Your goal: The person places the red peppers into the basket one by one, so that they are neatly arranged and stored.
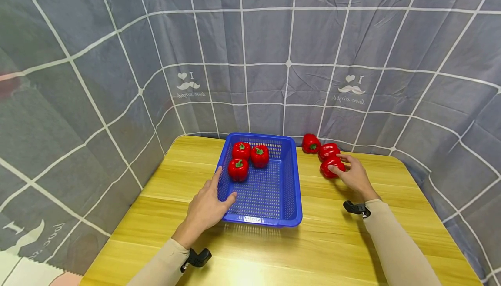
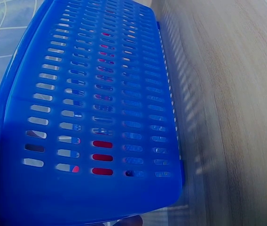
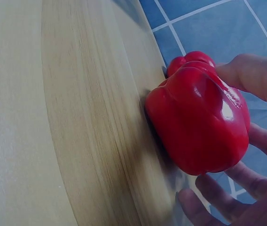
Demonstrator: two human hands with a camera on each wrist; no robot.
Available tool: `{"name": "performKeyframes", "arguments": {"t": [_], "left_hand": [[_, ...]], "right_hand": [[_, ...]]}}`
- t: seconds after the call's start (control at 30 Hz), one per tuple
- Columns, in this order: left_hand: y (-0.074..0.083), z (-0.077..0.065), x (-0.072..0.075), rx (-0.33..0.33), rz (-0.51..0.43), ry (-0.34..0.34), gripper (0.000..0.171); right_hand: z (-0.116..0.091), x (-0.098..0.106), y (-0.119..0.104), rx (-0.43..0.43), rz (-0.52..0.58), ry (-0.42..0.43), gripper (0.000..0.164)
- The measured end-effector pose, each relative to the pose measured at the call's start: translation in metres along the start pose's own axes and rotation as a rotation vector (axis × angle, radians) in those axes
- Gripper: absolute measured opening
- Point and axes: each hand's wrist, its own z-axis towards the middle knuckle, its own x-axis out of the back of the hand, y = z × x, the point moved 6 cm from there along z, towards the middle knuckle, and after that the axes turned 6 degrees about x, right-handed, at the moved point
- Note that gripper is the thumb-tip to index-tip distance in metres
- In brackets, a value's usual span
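Note:
My right hand holds a red bell pepper at the table's right side, thumb on one side and fingers round the other. Right behind that pepper lies a second red bell pepper, and a third bell pepper with its green stem showing sits farther back. A blue plastic basket with slotted walls stands mid-table. Three red peppers are grouped in its back left part. Along the basket's left rim rests my left hand, index finger straight and thumb reaching over the rim.
The wooden table extends in front of the basket and to both sides. A grey curtain with white grid lines hangs close behind the table and round its sides. Each wrist wears a black camera mount.

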Motion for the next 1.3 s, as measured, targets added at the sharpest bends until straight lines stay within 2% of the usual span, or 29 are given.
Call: {"name": "performKeyframes", "arguments": {"t": [0.43, 1.07, 1.3], "left_hand": [[0.0000, -0.0001, -0.0005, -0.003, -0.001, 0.003, 0.101], [-0.0012, -0.0001, -0.0011, -0.005, -0.002, 0.007, 0.101], [-0.0013, 0.0004, -0.0005, -0.010, -0.006, 0.009, 0.101]], "right_hand": [[0.0027, -0.0018, 0.0017, -0.016, -0.033, -0.007, 0.075], [-0.0002, -0.0003, 0.0023, -0.048, 0.026, -0.007, 0.074], [-0.0013, 0.0006, 0.0025, -0.057, 0.011, -0.011, 0.075]]}}
